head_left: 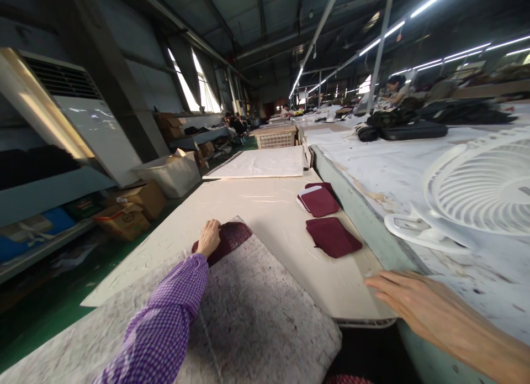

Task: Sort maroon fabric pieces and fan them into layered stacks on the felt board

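Note:
My left hand (209,239), in a purple checked sleeve, has its fingers curled over the edge of a maroon fabric piece (232,236) with a paler pattern on part of it. That piece lies across the far corner of a speckled grey felt sheet (265,295). At the right, my right hand (414,295) is stretched out low over the cream board's near right corner, its fingers extended and nothing seen in them. Between the hands, a maroon stack (333,236) lies on the cream board (265,204). Beyond it is another maroon stack (318,200) with a white piece at its side.
A white fan (488,185) lies on the white-covered table (393,168) to the right, behind a pale green ledge (351,196). Farther off stand a plastic crate (276,140) and a white bin (174,174). Cardboard boxes (124,218) sit at the left. Several people are in the background.

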Available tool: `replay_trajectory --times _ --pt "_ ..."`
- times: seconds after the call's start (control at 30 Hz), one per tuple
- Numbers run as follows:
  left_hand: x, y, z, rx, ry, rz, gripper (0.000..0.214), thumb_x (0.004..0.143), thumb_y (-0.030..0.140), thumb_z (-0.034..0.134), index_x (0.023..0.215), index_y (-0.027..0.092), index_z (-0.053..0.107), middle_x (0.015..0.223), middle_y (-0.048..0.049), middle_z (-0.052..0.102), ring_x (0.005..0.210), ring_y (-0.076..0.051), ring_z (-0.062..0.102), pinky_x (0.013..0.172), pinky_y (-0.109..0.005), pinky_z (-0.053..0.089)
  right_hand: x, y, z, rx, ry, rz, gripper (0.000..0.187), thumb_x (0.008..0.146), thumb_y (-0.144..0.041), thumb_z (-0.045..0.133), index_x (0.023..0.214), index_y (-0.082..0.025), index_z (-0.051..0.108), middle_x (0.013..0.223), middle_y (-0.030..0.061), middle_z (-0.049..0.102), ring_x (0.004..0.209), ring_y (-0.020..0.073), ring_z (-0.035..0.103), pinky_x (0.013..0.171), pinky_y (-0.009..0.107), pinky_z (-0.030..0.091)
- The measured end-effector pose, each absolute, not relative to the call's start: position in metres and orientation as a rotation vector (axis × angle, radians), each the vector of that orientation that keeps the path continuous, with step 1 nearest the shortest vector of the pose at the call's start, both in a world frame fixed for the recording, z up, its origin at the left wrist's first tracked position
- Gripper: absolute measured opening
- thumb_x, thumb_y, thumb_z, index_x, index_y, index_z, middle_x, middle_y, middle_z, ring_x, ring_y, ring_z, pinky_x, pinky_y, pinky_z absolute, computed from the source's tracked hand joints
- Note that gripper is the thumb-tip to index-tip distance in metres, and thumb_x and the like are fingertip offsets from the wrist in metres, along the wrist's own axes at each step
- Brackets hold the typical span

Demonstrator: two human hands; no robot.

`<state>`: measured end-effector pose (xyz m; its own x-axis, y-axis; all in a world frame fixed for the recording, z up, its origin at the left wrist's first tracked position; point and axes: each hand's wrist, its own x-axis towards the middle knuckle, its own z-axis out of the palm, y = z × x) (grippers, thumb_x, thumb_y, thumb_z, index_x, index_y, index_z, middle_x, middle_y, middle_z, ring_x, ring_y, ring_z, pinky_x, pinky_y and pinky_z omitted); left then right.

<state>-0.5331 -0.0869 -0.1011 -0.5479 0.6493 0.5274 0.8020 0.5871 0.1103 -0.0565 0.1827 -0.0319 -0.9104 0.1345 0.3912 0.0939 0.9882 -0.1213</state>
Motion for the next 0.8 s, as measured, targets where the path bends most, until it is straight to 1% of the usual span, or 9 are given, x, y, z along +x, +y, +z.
replay_trajectory --times 0.1,0.2,0.27,0.3,0.4,0.5,0.63,0.8 --pt "-0.531 -0.087 -0.102 -1.152 -2.389 -0.499 0.017 0.081 0.011 0.035 0.086 0.019 0.049 0.087 -0.0102 0.053 0.092 -0.026 0.047 0.081 -0.04 0.041 -0.065 0.173 -0.026 -0.111 -2.794 0.189 0.025 0.091 -0.025 0.039 0.103 -0.025 0.061 0.099 0.0049 0.066 0.088 0.0184 0.063 0.072 0.031 0.051" --pt "-0.529 -0.088 -0.102 -1.128 -2.404 -0.519 0.019 0.081 0.009 0.033 0.087 0.019 0.049 0.087 -0.0096 0.053 0.092 -0.026 0.048 0.081 -0.039 0.04 -0.095 0.146 -0.016 -0.058 -2.935 0.294 0.026 0.091 -0.022 0.04 0.104 -0.024 0.061 0.103 0.0048 0.063 0.092 0.0177 0.059 0.079 0.032 0.049" --pt "-0.527 -0.088 -0.102 -1.106 -2.417 -0.523 0.02 0.081 0.009 0.033 0.089 0.019 0.049 0.086 -0.0093 0.052 0.091 -0.026 0.048 0.081 -0.039 0.04 -0.129 0.123 -0.01 0.046 -3.071 0.34 0.026 0.085 -0.016 0.047 0.105 -0.023 0.062 0.104 0.0049 0.061 0.094 0.0189 0.056 0.083 0.034 0.045" --pt "-0.526 -0.089 -0.102 -1.098 -2.424 -0.521 0.021 0.081 0.009 0.033 0.09 0.019 0.049 0.086 -0.0092 0.052 0.091 -0.026 0.048 0.08 -0.039 0.04 -0.149 0.112 -0.008 0.14 -3.149 0.347 0.028 0.081 -0.016 0.053 0.106 -0.023 0.062 0.103 0.0051 0.061 0.094 0.02 0.055 0.084 0.034 0.044" --pt "-0.524 -0.089 -0.102 -1.095 -2.442 -0.504 0.022 0.08 0.007 0.033 0.09 0.018 0.049 0.085 -0.0089 0.052 0.089 -0.025 0.049 0.079 -0.039 0.04 -0.209 0.09 -0.01 0.21 -3.24 0.193 0.032 0.078 -0.017 0.059 0.108 -0.027 0.063 0.104 0.0057 0.059 0.097 0.0234 0.051 0.081 0.036 0.04" --pt "-0.524 -0.088 -0.103 -1.104 -2.455 -0.493 0.022 0.08 0.007 0.033 0.088 0.019 0.049 0.083 -0.0084 0.052 0.087 -0.025 0.05 0.077 -0.039 0.04 -0.249 0.078 -0.022 0.136 -3.268 0.132 0.036 0.078 -0.022 0.062 0.113 -0.03 0.061 0.106 0.0068 0.058 0.101 0.0252 0.048 0.081 0.035 0.037" --pt "-0.524 -0.087 -0.109 -1.125 -2.467 -0.49 0.023 0.077 0.004 0.034 0.086 0.02 0.048 0.082 -0.0078 0.053 0.086 -0.024 0.05 0.077 -0.037 0.04 -0.261 0.066 -0.049 -0.119 -3.173 0.209 0.034 0.084 -0.033 0.058 0.118 -0.031 0.059 0.113 0.0093 0.055 0.106 0.0267 0.046 0.084 0.037 0.035" --pt "-0.519 -0.089 -0.114 -1.091 -2.461 -0.513 0.026 0.074 0.002 0.032 0.085 0.019 0.048 0.084 -0.009 0.052 0.086 -0.025 0.05 0.078 -0.037 0.041 -0.261 0.057 -0.072 -0.24 -3.142 0.271 0.034 0.082 -0.034 0.061 0.116 -0.031 0.059 0.113 0.0094 0.055 0.105 0.0276 0.046 0.086 0.037 0.033"
